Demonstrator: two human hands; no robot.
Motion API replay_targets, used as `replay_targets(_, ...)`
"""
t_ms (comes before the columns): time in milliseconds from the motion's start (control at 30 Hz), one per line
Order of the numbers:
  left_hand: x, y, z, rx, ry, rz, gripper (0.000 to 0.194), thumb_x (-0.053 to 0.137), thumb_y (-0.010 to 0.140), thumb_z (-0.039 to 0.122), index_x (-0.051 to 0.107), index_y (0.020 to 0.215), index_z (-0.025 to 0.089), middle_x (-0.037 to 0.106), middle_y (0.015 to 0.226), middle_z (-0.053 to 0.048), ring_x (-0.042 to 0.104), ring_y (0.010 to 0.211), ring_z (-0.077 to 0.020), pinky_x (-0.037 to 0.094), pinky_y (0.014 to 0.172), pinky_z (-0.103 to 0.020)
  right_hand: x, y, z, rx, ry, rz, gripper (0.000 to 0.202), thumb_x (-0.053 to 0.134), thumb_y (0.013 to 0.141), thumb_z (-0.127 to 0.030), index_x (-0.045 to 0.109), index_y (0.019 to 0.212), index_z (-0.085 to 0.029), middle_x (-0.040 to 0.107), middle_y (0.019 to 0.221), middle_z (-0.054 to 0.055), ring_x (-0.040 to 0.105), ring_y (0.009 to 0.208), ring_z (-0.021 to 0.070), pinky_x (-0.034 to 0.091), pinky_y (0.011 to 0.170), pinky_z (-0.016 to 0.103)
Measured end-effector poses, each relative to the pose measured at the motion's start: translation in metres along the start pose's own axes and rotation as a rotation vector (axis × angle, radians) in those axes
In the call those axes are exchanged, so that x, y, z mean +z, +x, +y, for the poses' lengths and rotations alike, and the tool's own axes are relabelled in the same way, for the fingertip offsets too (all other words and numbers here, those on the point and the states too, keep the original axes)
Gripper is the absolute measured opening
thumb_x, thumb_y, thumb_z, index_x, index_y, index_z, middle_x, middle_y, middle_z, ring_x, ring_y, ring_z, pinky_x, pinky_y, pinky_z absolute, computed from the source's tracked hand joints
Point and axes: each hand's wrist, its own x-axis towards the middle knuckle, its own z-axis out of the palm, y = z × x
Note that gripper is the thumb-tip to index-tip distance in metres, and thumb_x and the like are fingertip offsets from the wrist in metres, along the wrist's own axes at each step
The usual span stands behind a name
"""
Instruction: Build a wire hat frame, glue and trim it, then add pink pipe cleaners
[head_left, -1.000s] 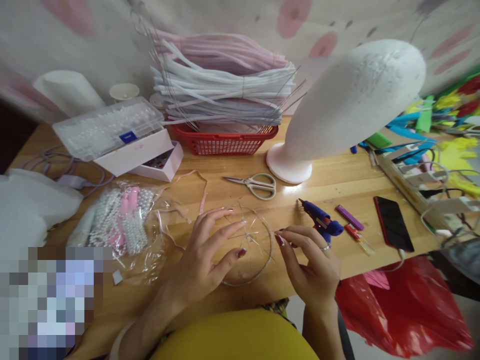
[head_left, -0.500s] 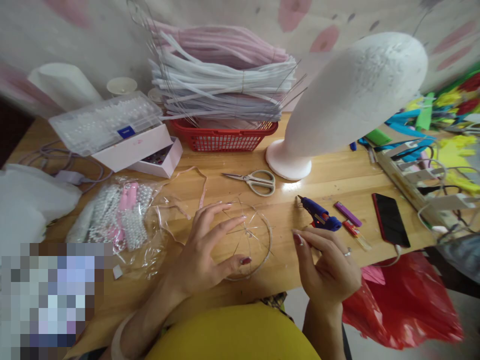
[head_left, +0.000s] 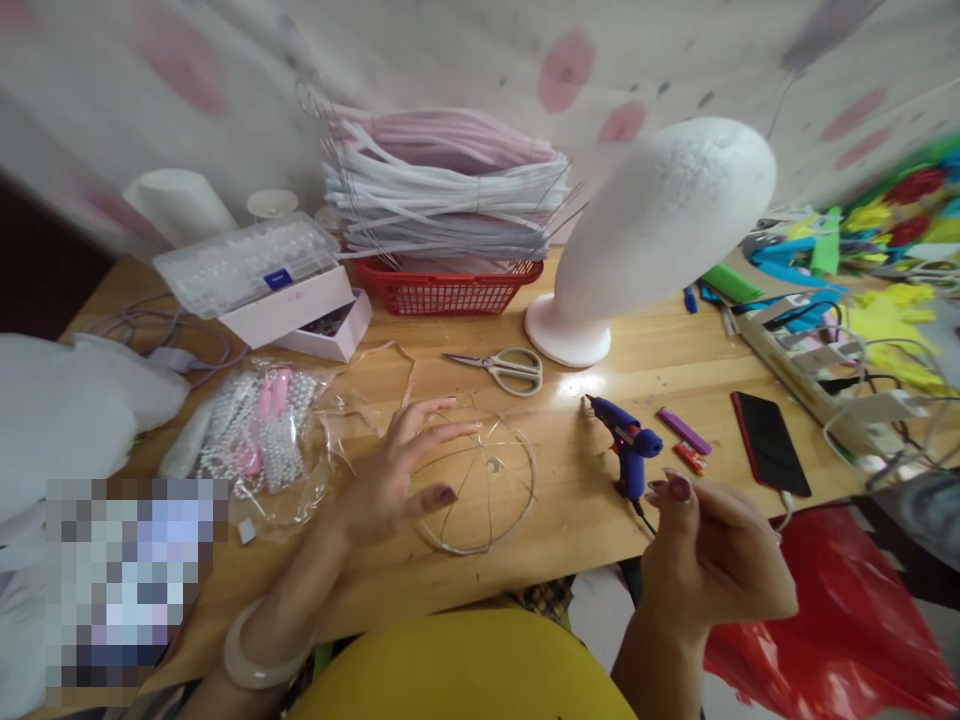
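A round wire frame (head_left: 534, 490) with thin wires crossing at its middle lies on the wooden table. My left hand (head_left: 390, 480) is at the ring's left side, fingers and thumb spread apart, gripping nothing that I can see. Right of the ring, my right hand (head_left: 716, 555) hovers near the table's front edge with thumb and fingers pinched together. Whatever is in that pinch is too small or hidden to make out. Between the hands and slightly beyond rests a blue glue gun (head_left: 631, 450). Scissors (head_left: 514, 370) with pale handles lie past the ring.
A foam head form (head_left: 660, 220) and a red basket (head_left: 450, 290) of pipe cleaners stand at the back. Bagged pearl strings (head_left: 289, 440) lie left. To the right are a purple stick (head_left: 684, 430), a phone (head_left: 771, 442), a power strip (head_left: 787, 350) and a red bag (head_left: 832, 600).
My right hand has moved right and toward me, away from the ring, still pinched. My left hand remains spread at the ring. More of the glue gun shows, and the view has shifted.
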Motion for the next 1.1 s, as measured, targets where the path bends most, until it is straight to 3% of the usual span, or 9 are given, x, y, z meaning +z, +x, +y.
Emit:
replay_targets(100, -0.003, 0.001, 0.001, 0.005, -0.024, -0.007, 0.072, 0.023, 0.09, 0.078, 0.055, 0.137, 0.036, 0.042, 0.146, -0.008, 0.034, 0.142, -0.0332, 0.02, 0.12, -0.058, -0.001, -0.002, -0.001, 0.063, 0.062, 0.207, 0.007, 0.076, 0.079, -0.02, 0.07, 0.077, -0.018, 0.068, 0.067, 0.001, 0.064, 0.056, 0.0172, 0.05, 0.055, 0.032)
replay_targets(300, -0.006, 0.002, 0.008, -0.042, 0.04, 0.024, 0.08, 0.011, 0.089, 0.079, 0.061, 0.133, 0.033, 0.044, 0.147, -0.008, 0.041, 0.136, -0.0346, 0.032, 0.116, -0.058, -0.005, 0.009, -0.006, 0.156, 0.202, 0.223, 0.028, 0.062, 0.091, -0.034, 0.06, 0.067, -0.022, 0.059, 0.061, 0.001, 0.059, 0.054, 0.0191, 0.049, 0.057, 0.038)
replay_targets(400, -0.008, 0.003, 0.01, -0.028, 0.079, 0.035, 0.077, 0.013, 0.091, 0.076, 0.062, 0.131, 0.033, 0.046, 0.146, -0.008, 0.042, 0.136, -0.0344, 0.037, 0.113, -0.057, -0.012, 0.012, 0.008, 0.277, 0.152, 0.072, 0.026, 0.057, 0.094, -0.043, 0.064, 0.083, -0.021, 0.064, 0.078, 0.006, 0.064, 0.074, 0.0248, 0.049, 0.07, 0.042)
replay_targets(500, -0.01, 0.005, 0.01, 0.015, 0.108, 0.031, 0.076, 0.014, 0.091, 0.076, 0.062, 0.132, 0.032, 0.047, 0.144, -0.01, 0.044, 0.135, -0.0344, 0.036, 0.112, -0.058, -0.016, 0.009, 0.03, 0.408, 0.088, -0.26, 0.044, 0.045, 0.096, -0.055, 0.062, 0.114, -0.02, 0.064, 0.111, 0.012, 0.06, 0.102, 0.0285, 0.046, 0.082, 0.045)
replay_targets(600, -0.011, 0.007, 0.009, 0.039, 0.149, 0.0, 0.068, 0.028, 0.091, 0.075, 0.058, 0.134, 0.033, 0.046, 0.145, -0.01, 0.043, 0.136, -0.0326, 0.031, 0.115, -0.059, -0.014, 0.003, 0.047, 0.416, 0.007, -0.421, 0.055, 0.045, 0.093, -0.06, 0.058, 0.128, -0.019, 0.059, 0.127, 0.015, 0.055, 0.112, 0.0302, 0.042, 0.09, 0.049)
replay_targets(767, -0.009, 0.008, 0.006, 0.106, 0.24, -0.031, 0.057, 0.069, 0.085, 0.05, 0.054, 0.135, 0.027, 0.049, 0.138, -0.011, 0.043, 0.134, -0.0297, 0.03, 0.115, -0.053, 0.01, 0.006, 0.052, 0.31, -0.006, -0.557, 0.036, 0.071, 0.081, -0.047, 0.071, 0.102, -0.018, 0.072, 0.099, 0.009, 0.064, 0.091, 0.0258, 0.048, 0.082, 0.041)
replay_targets(933, -0.003, 0.007, 0.003, 0.144, 0.257, 0.011, 0.059, 0.073, 0.082, 0.039, 0.05, 0.136, 0.03, 0.049, 0.136, -0.009, 0.043, 0.131, -0.0287, 0.033, 0.112, -0.052, 0.042, 0.021, 0.055, 0.424, 0.019, -0.572, 0.032, 0.07, 0.081, -0.044, 0.074, 0.095, -0.015, 0.076, 0.087, 0.009, 0.069, 0.079, 0.0249, 0.051, 0.063, 0.033)
replay_targets(1000, -0.002, 0.006, 0.004, 0.143, 0.242, 0.017, 0.059, 0.073, 0.082, 0.04, 0.05, 0.135, 0.031, 0.049, 0.136, -0.008, 0.043, 0.13, -0.029, 0.034, 0.112, -0.051, 0.04, 0.029, 0.057, 0.477, -0.034, -0.592, 0.034, 0.071, 0.079, -0.046, 0.074, 0.09, -0.014, 0.076, 0.081, 0.009, 0.069, 0.072, 0.0242, 0.049, 0.054, 0.031)
replay_targets(1100, -0.002, 0.005, 0.005, 0.131, 0.215, 0.024, 0.055, 0.072, 0.083, 0.038, 0.051, 0.133, 0.031, 0.05, 0.136, -0.008, 0.044, 0.13, -0.0288, 0.034, 0.112, -0.051, 0.019, 0.045, 0.051, 0.586, -0.034, -0.667, 0.038, 0.069, 0.08, -0.054, 0.071, 0.079, -0.016, 0.074, 0.071, 0.008, 0.068, 0.062, 0.0224, 0.04, 0.039, 0.026)
